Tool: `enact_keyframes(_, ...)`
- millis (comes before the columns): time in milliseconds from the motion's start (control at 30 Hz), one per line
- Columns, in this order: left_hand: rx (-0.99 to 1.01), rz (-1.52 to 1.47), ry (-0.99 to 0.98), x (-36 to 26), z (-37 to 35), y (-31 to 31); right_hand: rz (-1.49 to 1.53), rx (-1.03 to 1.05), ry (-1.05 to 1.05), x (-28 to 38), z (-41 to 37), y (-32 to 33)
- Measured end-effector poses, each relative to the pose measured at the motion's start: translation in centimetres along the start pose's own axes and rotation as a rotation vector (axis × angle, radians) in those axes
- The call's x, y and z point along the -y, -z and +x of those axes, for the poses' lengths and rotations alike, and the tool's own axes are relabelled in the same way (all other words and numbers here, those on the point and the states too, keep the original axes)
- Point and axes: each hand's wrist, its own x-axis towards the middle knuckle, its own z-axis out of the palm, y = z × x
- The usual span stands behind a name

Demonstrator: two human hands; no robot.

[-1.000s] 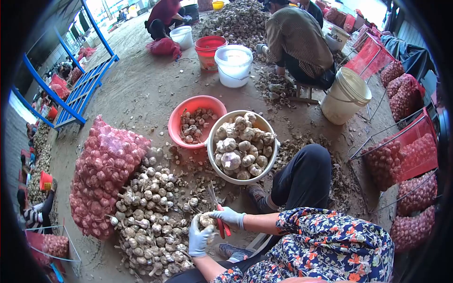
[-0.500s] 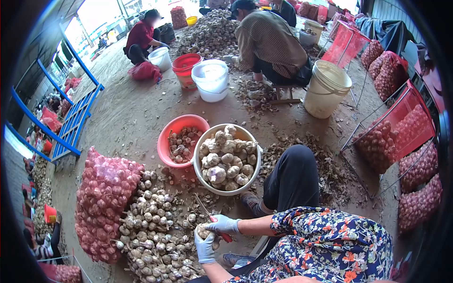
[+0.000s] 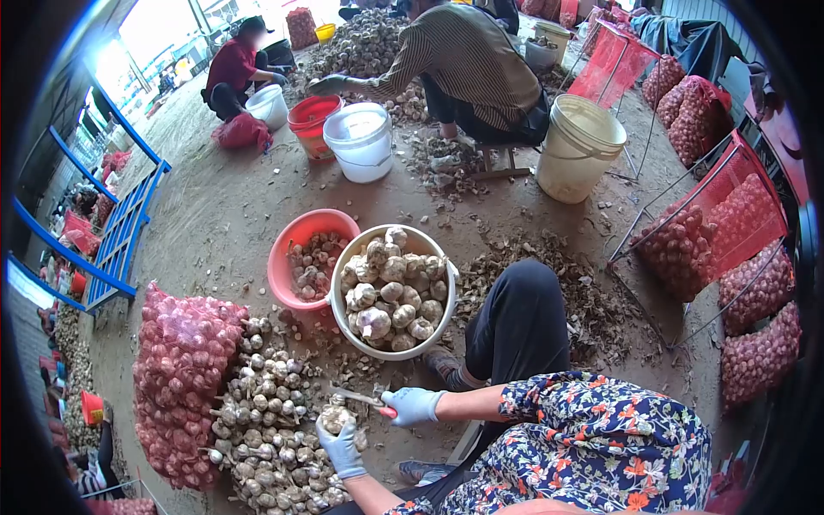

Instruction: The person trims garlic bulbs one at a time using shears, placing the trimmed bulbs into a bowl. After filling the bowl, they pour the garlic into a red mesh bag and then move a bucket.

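Both my hands wear light grey gloves, at the lower middle of the head view. My left hand point(image 3: 343, 448) is closed round a garlic bulb point(image 3: 337, 419). Just to the right, my right hand point(image 3: 412, 405) grips a knife point(image 3: 359, 397) by its red handle, the blade pointing left above the bulb. A pile of garlic point(image 3: 273, 429) lies on the ground to the left of my hands. Beyond my hands, a white bucket point(image 3: 393, 293) is heaped with garlic bulbs. Touching its left side, a red basin point(image 3: 283, 266) holds smaller bulbs.
A full red mesh sack point(image 3: 184, 386) stands left of the pile. Ahead are a white bucket point(image 3: 360, 146), a red bucket point(image 3: 314, 129), a cream bucket point(image 3: 579, 150) and crouching or seated people point(image 3: 472, 64). Filled mesh sacks point(image 3: 760, 360) line the right side.
The knife has moved from beside the bulb to above it, its blade now pointing left. My hands are farther apart. The striped-shirted person's arm now reaches left. The whole view has shifted slightly.
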Motion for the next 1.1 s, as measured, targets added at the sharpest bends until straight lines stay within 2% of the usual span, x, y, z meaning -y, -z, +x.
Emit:
enact_keyframes(67,0.042,0.073,0.003,-0.9,0.9,0.6,-0.074,-0.018,0.021,0.0,-0.3,0.3)
enact_keyframes(133,0.084,0.138,-0.066,-3.5,0.6,-0.3,-0.291,-0.048,0.090,0.6,-1.3,0.8)
enact_keyframes(167,0.120,0.172,-0.087,-3.5,1.0,0.1,-0.312,-0.111,0.096,0.9,-1.6,0.9)
enact_keyframes(267,0.173,0.276,-0.116,-4.1,1.3,0.7,-0.347,-0.106,0.115,1.2,-1.3,1.0)
enact_keyframes(333,0.138,0.225,-0.071,-4.2,1.0,0.8,-0.368,-0.111,0.129,1.6,-1.3,0.9)
enact_keyframes(400,0.092,0.397,-0.126,-3.3,1.1,1.4,-0.319,-0.033,0.097,2.3,-1.4,1.0)
enact_keyframes(533,0.055,0.325,-0.101,-2.0,1.7,2.1,-0.264,-0.032,0.026,2.4,-0.9,0.3)
enact_keyframes(600,0.034,0.188,-0.124,-2.4,2.5,1.8,-0.294,-0.111,0.065,1.5,-0.1,0.0)
enact_keyframes(667,0.097,-0.031,-0.032,0.0,4.7,2.8,-0.339,-0.241,0.131,0.7,0.2,0.4)
enact_keyframes(700,0.109,-0.024,-0.148,-1.9,3.6,2.4,-0.343,-0.265,0.141,-0.1,0.5,0.2)
enact_keyframes(767,0.052,0.071,-0.134,-3.4,2.5,2.3,-0.384,-0.251,0.149,0.1,0.7,0.6)
enact_keyframes(800,0.048,0.019,-0.088,-4.0,2.1,2.1,-0.427,-0.241,0.126,0.2,0.8,0.4)
enact_keyframes(867,-0.003,0.195,-0.070,-4.4,1.4,2.0,-0.454,-0.263,0.185,0.9,0.2,0.7)
enact_keyframes(1000,-0.023,0.231,-0.116,-5.1,0.9,1.6,-0.614,-0.207,0.198,1.9,0.3,1.0)
enact_keyframes(1100,0.006,0.194,-0.049,-5.3,0.8,1.6,-0.718,-0.135,0.193,2.2,0.4,1.7)
